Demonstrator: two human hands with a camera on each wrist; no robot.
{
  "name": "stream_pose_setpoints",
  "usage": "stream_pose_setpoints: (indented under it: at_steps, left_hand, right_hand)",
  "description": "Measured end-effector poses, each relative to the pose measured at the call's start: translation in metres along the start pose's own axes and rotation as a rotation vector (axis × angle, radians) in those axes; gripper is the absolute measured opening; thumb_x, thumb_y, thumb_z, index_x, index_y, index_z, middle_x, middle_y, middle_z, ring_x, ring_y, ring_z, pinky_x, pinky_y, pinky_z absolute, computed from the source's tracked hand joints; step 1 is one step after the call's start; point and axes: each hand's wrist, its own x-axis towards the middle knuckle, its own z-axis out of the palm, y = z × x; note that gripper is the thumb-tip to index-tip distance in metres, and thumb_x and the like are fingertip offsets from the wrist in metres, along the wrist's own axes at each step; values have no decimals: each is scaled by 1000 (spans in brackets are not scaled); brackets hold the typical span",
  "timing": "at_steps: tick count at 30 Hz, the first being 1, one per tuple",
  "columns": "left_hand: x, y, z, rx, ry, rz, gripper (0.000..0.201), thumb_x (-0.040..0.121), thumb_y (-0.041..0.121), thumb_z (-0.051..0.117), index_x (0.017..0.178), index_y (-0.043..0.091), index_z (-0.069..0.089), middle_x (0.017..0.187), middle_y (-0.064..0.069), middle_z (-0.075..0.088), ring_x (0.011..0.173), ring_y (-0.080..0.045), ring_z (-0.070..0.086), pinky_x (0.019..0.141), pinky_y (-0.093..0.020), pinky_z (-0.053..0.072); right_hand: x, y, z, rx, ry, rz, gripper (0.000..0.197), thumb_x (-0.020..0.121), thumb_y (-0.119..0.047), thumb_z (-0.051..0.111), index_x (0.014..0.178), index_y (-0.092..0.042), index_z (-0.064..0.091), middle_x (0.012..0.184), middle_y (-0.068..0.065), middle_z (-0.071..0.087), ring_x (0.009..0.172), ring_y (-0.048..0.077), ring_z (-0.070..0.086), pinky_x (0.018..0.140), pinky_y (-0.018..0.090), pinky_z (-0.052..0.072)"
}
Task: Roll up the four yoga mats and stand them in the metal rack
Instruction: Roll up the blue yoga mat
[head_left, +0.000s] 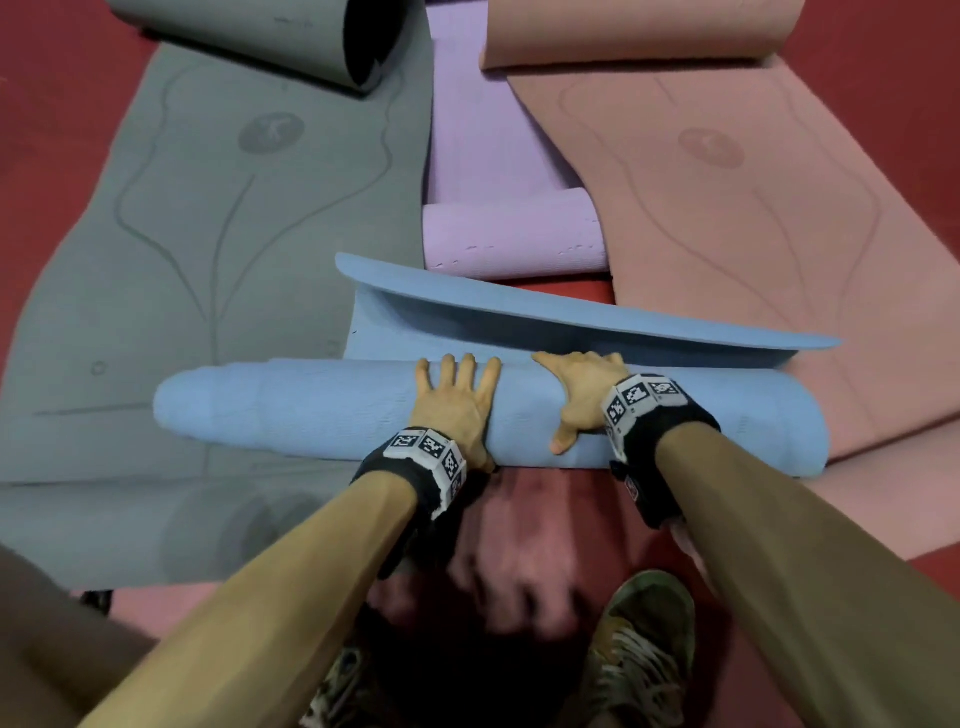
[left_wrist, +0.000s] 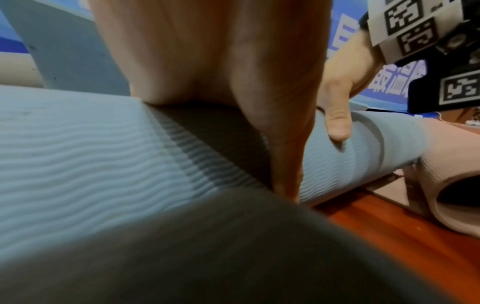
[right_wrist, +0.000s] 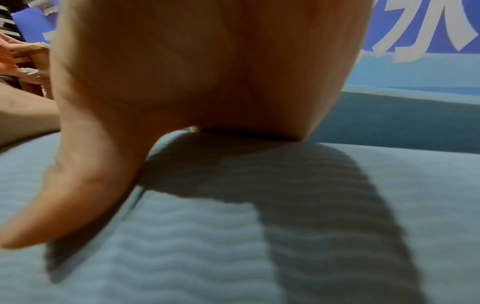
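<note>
on the red floor (head_left: 561, 291), the blue mat (head_left: 322, 410) is pressed under the flat left hand (head_left: 457, 400) and right hand (head_left: 582, 395), set side by side; uneven pushing could telescope the already stepped roll.

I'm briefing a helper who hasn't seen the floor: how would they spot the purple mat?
On the red floor, find the wide grey mat and the pink mat. The purple mat is the narrow strip between them, beyond the blue mat under both hands. It alone is lilac, with its near end curled into a small roll.
</note>
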Motion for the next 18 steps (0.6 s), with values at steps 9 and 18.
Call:
stream_pose_setpoints:
  at_steps: [9,18]
  left_hand:
    - [19,-17,-44,-92,-159,109,105,37,56,88,127,26,44,114,-6,61,108,-28,51,90,-35,44]
    - [17,-28,-37,-393,-321,63,78,40,44,92,110,33,59,91,11,66,92,-17,63,75,-25,45]
  right_hand:
    - [-35,-5,32,-68,230,-38,130,60,-55,81,156,-20,1,151,11,26,141,30,22,117,53,12]
    - [-17,-1,12,107,25,-48,108,51,-41,89,145,-35,36,127,-4,58,121,22,50,99,42,29]
